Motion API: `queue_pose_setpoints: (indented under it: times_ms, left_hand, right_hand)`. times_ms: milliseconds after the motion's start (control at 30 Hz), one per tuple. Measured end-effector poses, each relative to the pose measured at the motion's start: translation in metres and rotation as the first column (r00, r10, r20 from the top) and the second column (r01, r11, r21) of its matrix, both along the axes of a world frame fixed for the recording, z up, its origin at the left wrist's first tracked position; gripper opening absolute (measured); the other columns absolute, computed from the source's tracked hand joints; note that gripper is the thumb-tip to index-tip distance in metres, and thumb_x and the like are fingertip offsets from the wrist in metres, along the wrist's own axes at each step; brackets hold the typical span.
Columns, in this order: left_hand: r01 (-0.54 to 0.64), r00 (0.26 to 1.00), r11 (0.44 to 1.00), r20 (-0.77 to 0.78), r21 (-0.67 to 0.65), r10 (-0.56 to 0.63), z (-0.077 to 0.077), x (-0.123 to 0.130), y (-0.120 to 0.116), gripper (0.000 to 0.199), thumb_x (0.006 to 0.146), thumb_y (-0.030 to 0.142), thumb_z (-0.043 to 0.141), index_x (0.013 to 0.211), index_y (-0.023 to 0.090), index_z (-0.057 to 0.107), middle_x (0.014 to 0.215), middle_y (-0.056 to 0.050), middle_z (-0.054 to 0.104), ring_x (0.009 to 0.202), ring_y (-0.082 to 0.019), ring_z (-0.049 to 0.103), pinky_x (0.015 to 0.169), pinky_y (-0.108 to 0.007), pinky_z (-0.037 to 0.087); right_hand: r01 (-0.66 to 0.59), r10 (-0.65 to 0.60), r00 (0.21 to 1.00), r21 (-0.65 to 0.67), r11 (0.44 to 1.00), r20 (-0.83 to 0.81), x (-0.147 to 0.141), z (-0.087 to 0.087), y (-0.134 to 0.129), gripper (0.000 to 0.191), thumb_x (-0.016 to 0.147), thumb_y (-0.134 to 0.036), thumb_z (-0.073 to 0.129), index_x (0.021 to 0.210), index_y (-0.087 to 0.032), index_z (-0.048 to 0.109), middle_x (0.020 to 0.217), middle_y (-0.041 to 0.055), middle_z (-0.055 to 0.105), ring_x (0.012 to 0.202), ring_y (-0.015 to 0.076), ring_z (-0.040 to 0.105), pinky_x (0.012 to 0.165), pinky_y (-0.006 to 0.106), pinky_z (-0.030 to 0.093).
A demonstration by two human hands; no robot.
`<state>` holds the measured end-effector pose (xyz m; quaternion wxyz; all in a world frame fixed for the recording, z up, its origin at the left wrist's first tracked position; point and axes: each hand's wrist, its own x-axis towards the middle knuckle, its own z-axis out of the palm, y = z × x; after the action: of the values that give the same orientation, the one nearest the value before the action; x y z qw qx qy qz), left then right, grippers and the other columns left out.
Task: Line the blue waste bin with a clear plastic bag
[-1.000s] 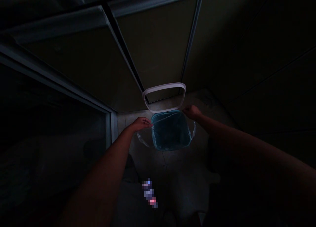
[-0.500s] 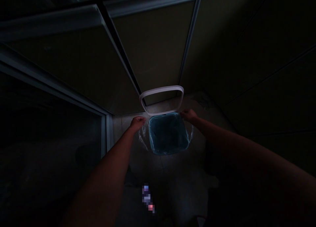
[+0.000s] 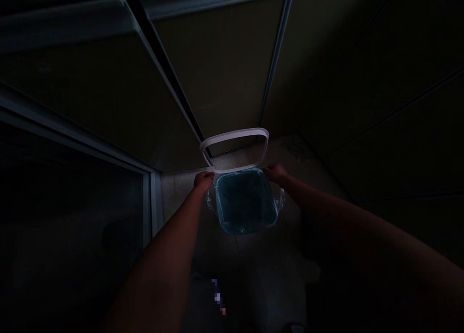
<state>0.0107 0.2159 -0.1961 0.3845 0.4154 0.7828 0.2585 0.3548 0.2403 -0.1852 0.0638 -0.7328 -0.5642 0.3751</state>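
A square teal plastic bin (image 3: 245, 201) stands below me in dim light, lined with a transparent plastic bag (image 3: 281, 197) whose loose edges stick out at both sides. A white rectangular rim frame (image 3: 234, 150) stands tilted up at the bin's far edge. My left hand (image 3: 203, 181) is at the bin's near left corner, pinching the bag's edge. My right hand (image 3: 276, 173) grips the bag at the far right corner. The bin's inside is dark, and its contents cannot be made out.
Dark wall panels with metal strips (image 3: 224, 72) rise behind the bin. A glass door in a metal frame (image 3: 147, 202) stands to the left. Pale floor tiles (image 3: 177, 197) lie around the bin. A small pixelated object (image 3: 217, 296) lies near the bottom.
Both hands have drawn in closer to the bin's corners, and the bag's side flaps now stick out less. The view has tilted, shifting the bin lower and the pixelated object toward the frame's bottom edge.
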Motion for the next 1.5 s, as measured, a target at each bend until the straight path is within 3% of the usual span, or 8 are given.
queue_pose_setpoints:
  times_ms: [233,367,500,733,1000,1167,1300,1500]
  left_hand:
    - [0.038,0.998,0.994,-0.037,-0.098,-0.042,-0.004,0.006,-0.001,0.016,0.079,0.035,0.071,0.079,0.02,0.078,0.075,-0.006,0.077,0.074,-0.022,0.072,0.064,-0.027,0.049]
    - [0.007,0.998,0.999,-0.061,-0.039,-0.009,0.006,0.008,0.002,0.019,0.082,0.035,0.067,0.081,0.02,0.079,0.088,-0.009,0.08,0.087,-0.026,0.073,0.07,-0.03,0.049]
    - [-0.048,0.996,0.993,-0.072,0.105,0.055,0.034,0.006,0.013,0.03,0.089,0.037,0.057,0.099,0.02,0.08,0.098,-0.006,0.079,0.099,-0.023,0.071,0.075,-0.027,0.049]
    - [-0.127,0.935,0.987,0.344,0.097,0.086,0.091,0.002,-0.011,0.06,0.091,0.065,0.049,0.112,0.015,0.074,0.083,-0.005,0.07,0.06,-0.012,0.058,0.059,-0.024,0.044]
    - [-0.035,0.943,0.998,0.332,0.059,0.013,0.135,0.008,-0.076,0.054,0.093,0.063,0.052,0.119,0.019,0.069,0.111,-0.01,0.073,0.073,-0.012,0.064,0.066,-0.023,0.048]
    - [0.234,0.958,0.971,0.16,0.053,-0.24,0.125,0.007,-0.125,0.054,0.088,0.06,0.06,0.117,0.017,0.074,0.112,-0.01,0.076,0.094,-0.023,0.07,0.081,-0.033,0.054]
    - [0.518,0.839,0.855,-0.189,-0.007,-0.51,0.105,0.003,-0.168,0.075,0.079,0.055,0.075,0.142,0.016,0.063,0.137,-0.013,0.066,0.125,-0.032,0.063,0.108,-0.037,0.047]
    - [0.585,0.699,0.781,-0.354,-0.217,-0.622,0.088,0.014,-0.208,0.098,0.087,0.064,0.066,0.168,0.026,0.024,0.159,-0.017,0.046,0.14,-0.036,0.054,0.109,-0.041,0.046]
  right_hand:
    - [0.023,-0.022,1.0,-0.084,0.996,0.012,0.0,-0.007,-0.004,0.036,0.099,-0.041,0.057,0.091,-0.014,0.079,0.08,0.007,0.076,0.073,0.0153,0.072,0.059,0.018,0.045]
    - [0.082,-0.08,0.995,-0.022,0.996,0.058,-0.003,0.004,-0.003,0.038,0.096,-0.041,0.063,0.12,-0.015,0.076,0.106,0.0109,0.078,0.092,0.02,0.075,0.068,0.02,0.05]
    - [0.154,-0.162,0.985,0.135,0.979,0.053,0.001,0.039,0.007,0.043,0.098,-0.033,0.056,0.135,-0.015,0.069,0.118,0.0134,0.076,0.104,0.0229,0.073,0.084,0.026,0.054]
    - [0.046,0.013,0.981,0.304,0.952,-0.192,0.007,0.111,0.001,0.043,0.095,-0.019,0.053,0.133,-0.015,0.072,0.114,0.01,0.077,0.096,0.0179,0.071,0.082,0.024,0.054]
    - [-0.08,0.143,0.971,0.304,0.949,-0.193,0.014,0.137,-0.051,0.038,0.097,-0.02,0.057,0.13,-0.013,0.075,0.103,0.0099,0.08,0.077,0.0144,0.069,0.074,0.023,0.054]
    - [-0.307,0.311,0.95,0.23,0.924,0.017,0.032,0.133,-0.091,0.031,0.092,-0.014,0.059,0.114,-0.018,0.081,0.108,0.0068,0.08,0.093,0.0185,0.073,0.081,0.023,0.054]
    - [-0.501,0.476,0.855,0.091,0.861,0.207,0.039,0.118,-0.126,0.033,0.093,-0.023,0.063,0.123,-0.02,0.077,0.117,0.0094,0.078,0.104,0.0229,0.073,0.086,0.027,0.052]
    - [-0.622,0.597,0.749,-0.007,0.783,0.288,0.032,0.098,-0.168,0.05,0.094,-0.046,0.066,0.139,-0.025,0.064,0.123,0.0119,0.074,0.11,0.0286,0.071,0.087,0.034,0.053]
